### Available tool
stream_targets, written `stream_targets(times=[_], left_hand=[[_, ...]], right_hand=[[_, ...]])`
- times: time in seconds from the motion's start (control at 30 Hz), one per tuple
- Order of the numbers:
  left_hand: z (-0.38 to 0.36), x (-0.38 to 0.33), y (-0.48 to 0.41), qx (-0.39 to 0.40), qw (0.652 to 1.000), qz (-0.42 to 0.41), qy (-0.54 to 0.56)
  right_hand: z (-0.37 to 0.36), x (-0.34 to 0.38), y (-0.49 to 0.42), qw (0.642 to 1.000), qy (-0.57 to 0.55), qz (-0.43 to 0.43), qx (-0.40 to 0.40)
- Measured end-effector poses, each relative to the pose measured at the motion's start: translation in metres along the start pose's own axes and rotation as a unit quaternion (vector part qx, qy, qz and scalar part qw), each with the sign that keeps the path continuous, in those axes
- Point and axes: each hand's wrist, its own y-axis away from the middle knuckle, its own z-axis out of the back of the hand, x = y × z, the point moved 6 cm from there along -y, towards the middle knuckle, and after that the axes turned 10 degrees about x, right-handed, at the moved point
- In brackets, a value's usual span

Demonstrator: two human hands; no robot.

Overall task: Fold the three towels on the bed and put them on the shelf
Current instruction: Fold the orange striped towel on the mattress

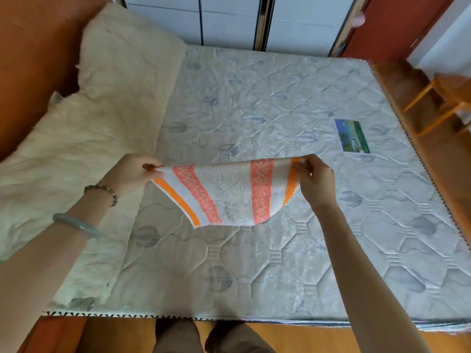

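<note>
Head view, towel: one striped towel (229, 192), white with orange and coral bands, is hanging in the air just above the mattress (280, 98), stretched between both hands, lower edge sagging in a curve.
Head view, left hand: left hand (132, 169) is pinching the towel's left top corner, fingertips pressed together on the cloth; two bracelets are showing on that wrist.
Head view, right hand: right hand (314, 179) is pinching the right top corner the same way, fingers closed on the edge.
Head view, bed: mattress is lying bare and quilted, a cream blanket (89, 128) is covering its left side, a printed label (353, 136) is sitting near the right edge.
Head view, other towels: no second or third towel is showing anywhere on the bed.
Head view, shelf: not showing; only white sliding doors (229, 19) behind the bed.
Progress: towel is looking short for its width, so probably halved already, mid-fold. Only this one seems left on the bed, so likely the last, though I cannot confirm it.
Left to do: finishing this fold, then carrying it to the shelf.
</note>
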Motion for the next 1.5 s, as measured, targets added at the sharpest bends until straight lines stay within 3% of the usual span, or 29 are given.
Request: stream_targets(times=[0.23,0.5,0.73,0.87,1.03,1.13,1.33,1.4,1.5], left_hand=[[0.001,-0.055,-0.012,-0.071,0.995,-0.009,-0.073],[-0.010,-0.062,-0.048,-0.107,0.992,0.018,-0.060],[-0.014,-0.059,-0.036,-0.173,0.980,-0.088,-0.034],[-0.075,-0.028,-0.011,-0.082,0.993,-0.059,0.068],[-0.192,0.039,0.028,0.061,0.996,0.062,0.011],[-0.253,0.076,0.053,0.180,0.976,0.121,-0.029],[-0.332,0.115,0.110,0.392,0.900,0.184,-0.056],[-0.343,0.122,0.119,0.424,0.884,0.192,-0.045],[-0.341,0.132,0.106,0.415,0.888,0.197,-0.018]], right_hand=[[0.007,-0.030,-0.021,0.997,0.065,-0.027,-0.001],[-0.007,-0.045,-0.052,0.994,-0.009,-0.109,-0.027],[-0.008,-0.078,-0.048,0.984,-0.102,-0.107,-0.103],[-0.034,-0.119,0.001,0.980,-0.105,-0.158,-0.061],[-0.095,-0.208,0.080,0.960,-0.051,-0.271,0.045],[-0.132,-0.257,0.133,0.935,0.008,-0.322,0.151],[-0.169,-0.312,0.235,0.860,0.057,-0.399,0.312],[-0.171,-0.319,0.251,0.841,0.061,-0.415,0.341],[-0.172,-0.319,0.235,0.851,0.050,-0.414,0.319]])
